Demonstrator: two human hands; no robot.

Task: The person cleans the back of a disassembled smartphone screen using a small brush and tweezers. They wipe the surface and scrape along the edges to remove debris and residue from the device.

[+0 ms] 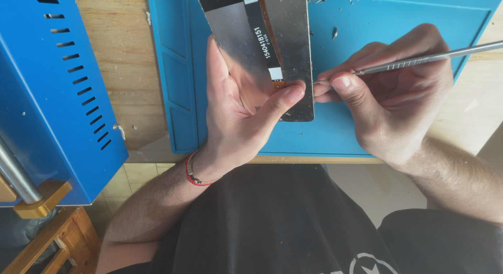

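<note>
Metal panel [246,38] rests gripped in the left hand [236,116] over a blue mat [367,38]; the right hand [393,95] pinches a thin tool [419,59] at its near-right edge.

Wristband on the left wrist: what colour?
Red, a thin cord wristband below the left hand; head view.

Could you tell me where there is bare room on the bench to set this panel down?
The blue mat is bare right of the right hand, up to its raised edge. A bare wooden strip lies between the mat and the blue metal box. It is crowded mid-mat, where the left hand holds the screen panel and the metal tool works; small bits lie above.
</note>
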